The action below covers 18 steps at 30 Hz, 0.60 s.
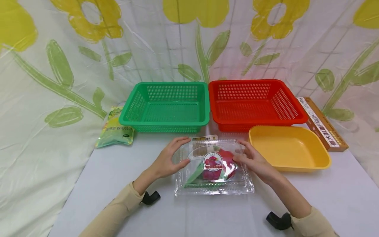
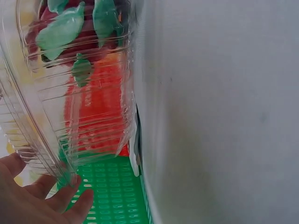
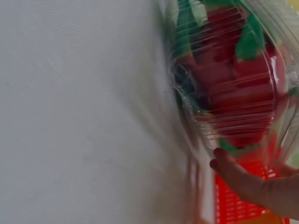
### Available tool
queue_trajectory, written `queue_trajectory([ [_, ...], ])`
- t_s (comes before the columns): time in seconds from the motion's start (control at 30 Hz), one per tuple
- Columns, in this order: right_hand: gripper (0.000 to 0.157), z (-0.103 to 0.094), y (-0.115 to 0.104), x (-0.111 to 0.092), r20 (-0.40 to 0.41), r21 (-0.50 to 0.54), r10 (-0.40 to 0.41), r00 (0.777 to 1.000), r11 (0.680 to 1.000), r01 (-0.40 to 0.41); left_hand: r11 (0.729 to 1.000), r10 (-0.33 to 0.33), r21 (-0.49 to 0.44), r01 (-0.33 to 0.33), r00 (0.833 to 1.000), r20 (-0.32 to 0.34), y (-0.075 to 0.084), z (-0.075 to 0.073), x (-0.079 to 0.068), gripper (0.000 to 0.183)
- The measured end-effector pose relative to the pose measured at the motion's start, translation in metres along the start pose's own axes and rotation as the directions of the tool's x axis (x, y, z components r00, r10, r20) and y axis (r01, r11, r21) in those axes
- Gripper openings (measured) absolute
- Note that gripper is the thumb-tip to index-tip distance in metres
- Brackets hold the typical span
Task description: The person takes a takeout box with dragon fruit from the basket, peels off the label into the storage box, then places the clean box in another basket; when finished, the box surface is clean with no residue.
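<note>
Sleeves (image 1: 115,214) nearest, your left hand (image 1: 168,162) and right hand (image 1: 255,162), fingers (image 2: 79,205) loosely spread, touch the clear box (image 1: 214,166) without clasping. You're likely steadying it; lifting needs firmer pinching.

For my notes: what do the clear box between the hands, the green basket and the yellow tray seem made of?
Clear box: probably thin, glossy plastic; see-through, ribbed walls with bright glints.
Green basket: likely moulded plastic, slight sheen; regular slots pierce its walls.
Yellow tray: smooth, satiny, probably plastic, given its rounded corners; coated metal remains possible.
</note>
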State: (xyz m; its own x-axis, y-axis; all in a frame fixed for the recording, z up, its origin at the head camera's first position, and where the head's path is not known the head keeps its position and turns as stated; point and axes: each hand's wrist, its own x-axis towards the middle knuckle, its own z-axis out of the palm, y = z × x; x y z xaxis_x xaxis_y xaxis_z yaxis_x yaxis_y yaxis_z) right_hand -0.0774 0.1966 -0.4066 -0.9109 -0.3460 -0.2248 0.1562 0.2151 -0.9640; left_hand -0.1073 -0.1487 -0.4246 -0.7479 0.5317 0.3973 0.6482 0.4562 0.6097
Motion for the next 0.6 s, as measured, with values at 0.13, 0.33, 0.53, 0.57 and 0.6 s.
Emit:
queue_trajectory([
  [0.13,0.074,-0.002,-0.007,0.001,-0.037,-0.097,-0.038,0.999,0.995,0.034,1.000,-0.015,-0.020,0.016,1.000,0.013,-0.001,0.002,-0.001,0.068],
  [0.33,0.070,-0.008,-0.022,0.003,-0.092,-0.228,-0.071,0.993,0.972,0.049,1.000,-0.013,-0.016,0.013,1.000,0.015,-0.001,0.001,-0.002,0.066],
  [0.53,0.065,-0.010,-0.035,0.002,-0.123,-0.321,-0.135,0.983,0.943,0.090,1.000,0.005,-0.019,-0.005,1.000,-0.001,-0.001,0.001,-0.001,0.064],
  [0.57,0.064,-0.010,-0.036,0.002,-0.130,-0.340,-0.151,0.980,0.935,0.099,1.000,0.009,-0.022,-0.009,1.000,-0.003,-0.001,0.001,-0.001,0.064],
  [0.6,0.062,-0.010,-0.037,0.002,-0.136,-0.354,-0.166,0.977,0.929,0.108,1.000,0.012,-0.024,-0.012,1.000,-0.003,-0.001,0.002,-0.002,0.064],
])
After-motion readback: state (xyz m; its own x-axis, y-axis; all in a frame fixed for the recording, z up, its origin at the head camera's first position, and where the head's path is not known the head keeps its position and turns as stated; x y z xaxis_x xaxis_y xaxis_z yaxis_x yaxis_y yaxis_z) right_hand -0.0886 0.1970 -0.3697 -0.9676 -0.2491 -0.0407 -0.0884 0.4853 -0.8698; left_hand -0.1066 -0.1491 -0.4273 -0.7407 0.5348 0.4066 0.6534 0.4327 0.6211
